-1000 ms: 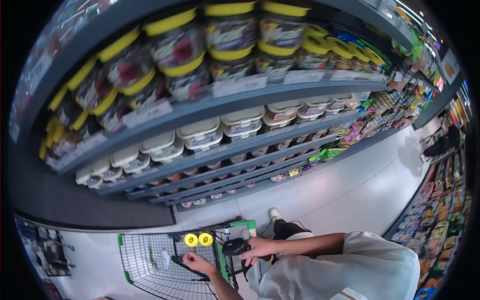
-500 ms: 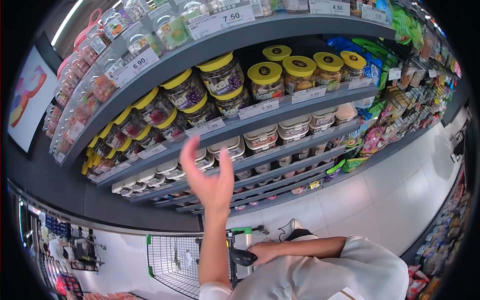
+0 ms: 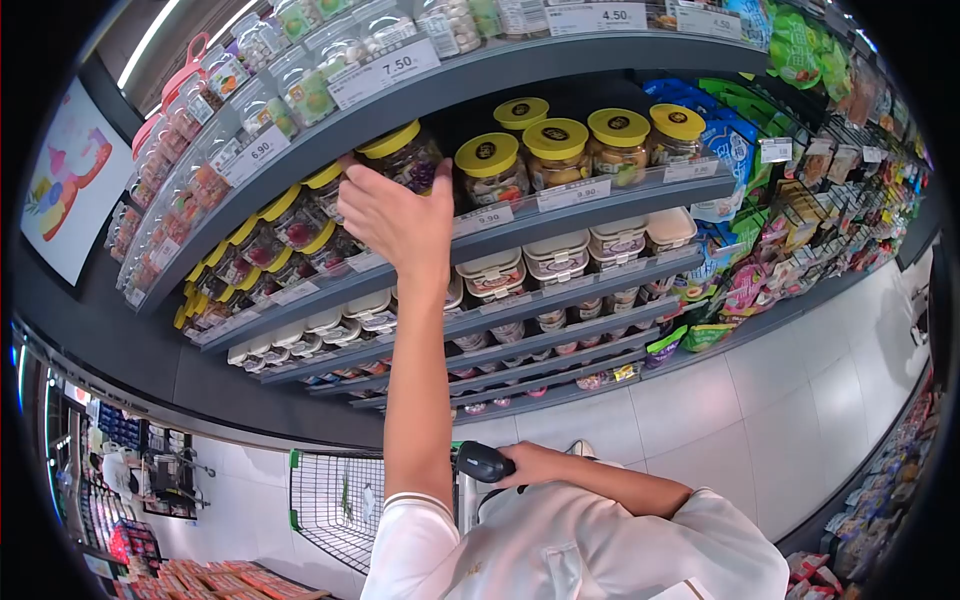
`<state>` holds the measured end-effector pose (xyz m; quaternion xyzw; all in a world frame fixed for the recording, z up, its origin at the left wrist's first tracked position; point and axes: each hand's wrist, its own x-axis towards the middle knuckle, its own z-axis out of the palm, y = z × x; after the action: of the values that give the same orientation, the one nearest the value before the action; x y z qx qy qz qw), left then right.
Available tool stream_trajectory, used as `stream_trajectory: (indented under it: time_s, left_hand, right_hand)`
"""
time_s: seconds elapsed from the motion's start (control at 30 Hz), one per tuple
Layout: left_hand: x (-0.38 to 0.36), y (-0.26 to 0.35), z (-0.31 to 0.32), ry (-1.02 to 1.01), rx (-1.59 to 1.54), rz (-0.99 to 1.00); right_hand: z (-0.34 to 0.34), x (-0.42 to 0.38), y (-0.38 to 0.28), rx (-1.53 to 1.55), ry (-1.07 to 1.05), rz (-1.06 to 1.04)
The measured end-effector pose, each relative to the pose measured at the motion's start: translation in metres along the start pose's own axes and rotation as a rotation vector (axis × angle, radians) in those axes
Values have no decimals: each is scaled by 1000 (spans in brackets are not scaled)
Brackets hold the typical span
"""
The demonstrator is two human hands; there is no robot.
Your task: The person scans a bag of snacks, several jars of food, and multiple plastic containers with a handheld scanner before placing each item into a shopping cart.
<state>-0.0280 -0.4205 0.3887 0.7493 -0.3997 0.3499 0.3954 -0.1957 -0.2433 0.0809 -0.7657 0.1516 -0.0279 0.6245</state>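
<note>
My left hand (image 3: 398, 220) reaches up to the shelf, its thumb on the right side and its fingers on the left side of a clear jar with a yellow lid (image 3: 390, 140). Dark wrapped pieces show inside this jar. Similar dark-filled jars (image 3: 297, 226) stand to the left, and jars with yellowish contents (image 3: 556, 150) stand to the right. My right hand (image 3: 528, 466) is closed round the black rounded grip (image 3: 484, 462) of the shopping cart (image 3: 325, 500), low in the view.
Above is a shelf of clear tubs (image 3: 310, 95) with price tags. White-lidded boxes (image 3: 490, 275) fill the shelf below. Bagged snacks (image 3: 795, 50) hang at the right. Pale floor tiles (image 3: 700, 400) lie beyond the cart, and more goods line the far right edge.
My left hand has moved up from in front of the shelf edge and taken hold of a yellow-lidded jar. The view has shifted a little; my right hand stays on the cart grip.
</note>
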Motion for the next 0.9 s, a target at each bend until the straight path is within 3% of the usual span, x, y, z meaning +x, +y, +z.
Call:
stream_trajectory:
  time_s: [0.37,0.47,0.57,0.63,0.67,0.7,0.73,0.8,0.83,0.9]
  left_hand:
    - [-2,-5,6,50,-111,20]
    - [-6,-9,2,44,-358,7]
    - [-11,-18,-4,33,-548,42]
    - [-17,-28,-6,61,-609,106]
    - [-22,-30,-15,49,-603,126]
    - [-29,-36,-19,65,-675,131]
    - [-37,-41,-23,63,-814,98]
    - [-59,-55,-30,28,-1077,28]
    - [-72,-56,-39,-50,-1349,-139]
    - [-90,-63,-64,-194,-1608,-441]
  right_hand:
    - [-17,-2,-3,-81,14,0]
    - [-32,-2,-15,79,98,20]
    - [-45,1,-27,166,398,-159]
    - [-72,-6,-55,353,333,102]
    - [-74,-3,-51,492,441,-122]
    - [-91,-13,-76,484,433,-53]
    - [-98,-16,-86,687,475,-152]
    - [-111,-20,-103,783,505,-345]
    - [-118,-19,-109,807,500,-414]
    - [-126,-22,-130,827,507,-498]
